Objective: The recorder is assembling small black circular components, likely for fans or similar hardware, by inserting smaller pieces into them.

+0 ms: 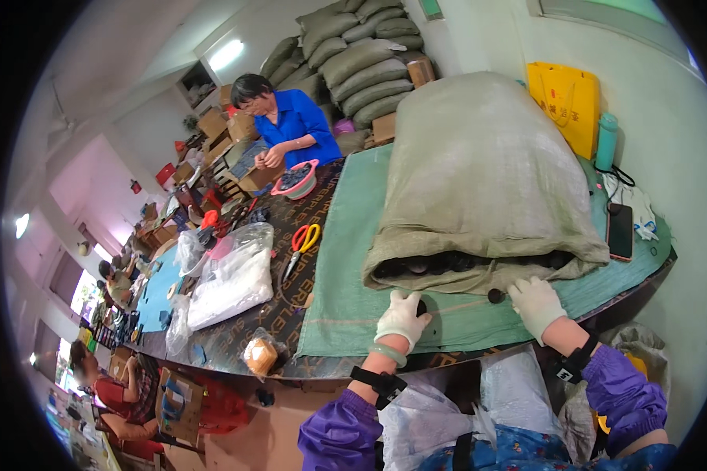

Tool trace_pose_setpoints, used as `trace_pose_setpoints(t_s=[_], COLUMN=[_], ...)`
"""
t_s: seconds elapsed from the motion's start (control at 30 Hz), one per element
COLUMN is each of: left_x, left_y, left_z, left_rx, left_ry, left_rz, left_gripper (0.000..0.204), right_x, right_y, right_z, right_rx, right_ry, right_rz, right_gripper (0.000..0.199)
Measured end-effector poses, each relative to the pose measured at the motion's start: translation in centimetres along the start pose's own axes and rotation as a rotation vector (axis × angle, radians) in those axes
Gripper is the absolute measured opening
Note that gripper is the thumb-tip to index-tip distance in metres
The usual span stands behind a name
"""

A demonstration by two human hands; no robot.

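A bulky grey-green woven sack (479, 173) lies on the green cloth-covered table (346, 306), its dark contents indistinct inside the near mouth. The white-gloved left hand (401, 317) closes over a small black piece (421, 308); the gloved right hand (536, 304) curls beside another small black piece (496, 296), grip unclear

Left hand (401, 316): white knit cloth glove, matt; smooth pale-green bangle at the wrist.
Right hand (536, 304): same matt white cloth glove.
Sack (479, 165): coarse woven grey-green fabric, dull and creased.
Mat (353, 259): green woven sheet, matt.
Bench (275, 314): dark, patterned, faintly glossy surface.
Scissors (302, 243): shiny plastic handles, red and yellow.
Bags (232, 275): clear plastic film, glossy, wrinkled.
Sleeves (342, 432): purple cloth, slightly sheeny.
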State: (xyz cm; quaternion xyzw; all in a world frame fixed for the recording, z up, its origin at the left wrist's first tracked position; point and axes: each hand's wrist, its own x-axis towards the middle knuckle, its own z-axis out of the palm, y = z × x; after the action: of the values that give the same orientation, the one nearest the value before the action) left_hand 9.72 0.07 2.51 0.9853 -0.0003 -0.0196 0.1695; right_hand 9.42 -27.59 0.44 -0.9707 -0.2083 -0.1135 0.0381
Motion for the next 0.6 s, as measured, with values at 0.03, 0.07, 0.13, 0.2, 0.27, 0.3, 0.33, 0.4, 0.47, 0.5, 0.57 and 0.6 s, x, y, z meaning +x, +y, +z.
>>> trace_pose_setpoints(t_s=[0.03,0.07,0.13,0.2,0.27,0.3,0.33,0.4,0.47,0.5,0.57,0.6], left_x=[-0.4,-1.0,-1.7,-3.0,-4.0,-4.9,-6.1,-8.2,-10.2,-10.9,-12.0,-12.2], left_y=[-0.8,-0.8,-2.0,-1.3,-2.3,-2.4,-2.2,0.6,2.0,2.8,3.8,3.8], left_z=[0.2,-0.2,0.7,0.6,1.8,2.1,2.4,1.3,2.7,3.2,3.4,3.5], left_rx=[-0.027,-0.073,-0.079,-0.176,-0.319,-0.589,-0.860,-1.270,-1.537,-1.637,-1.782,-1.794], left_ry=[0.018,0.009,0.069,0.142,0.274,0.187,0.105,-0.209,-0.249,-0.288,-0.304,-0.291], left_rz=[0.016,0.009,0.086,0.121,0.229,0.194,0.159,0.052,0.059,0.045,0.005,0.014], left_gripper=[0.048,0.047,0.045,0.045,0.050,0.051,0.053,0.052,0.053,0.053,0.049,0.047], right_x=[-0.3,-0.7,-1.0,-1.1,-1.4,-1.6,-1.9,-3.0,-3.5,-4.0,-3.9,-4.3], right_y=[-0.4,-0.6,-0.7,0.6,0.5,0.3,-0.8,-2.3,-5.7,-7.1,-8.6,-8.8], right_z=[-0.5,-0.8,-0.6,0.9,0.4,0.8,0.8,-0.9,-2.8,-2.7,-2.9,-2.7], right_rx=[-0.017,-0.062,-0.145,-0.138,0.030,0.113,0.304,0.654,0.831,0.908,0.865,0.901], right_ry=[0.026,0.013,-0.001,0.009,-0.022,0.058,0.129,0.274,0.204,0.207,0.271,0.257], right_rz=[-0.046,-0.039,-0.043,-0.026,0.025,0.028,0.021,0.047,-0.119,-0.147,-0.299,-0.301], right_gripper=[0.022,0.022,0.022,0.022,0.022,0.020,0.020,0.019,0.021,0.026,0.033,0.035])
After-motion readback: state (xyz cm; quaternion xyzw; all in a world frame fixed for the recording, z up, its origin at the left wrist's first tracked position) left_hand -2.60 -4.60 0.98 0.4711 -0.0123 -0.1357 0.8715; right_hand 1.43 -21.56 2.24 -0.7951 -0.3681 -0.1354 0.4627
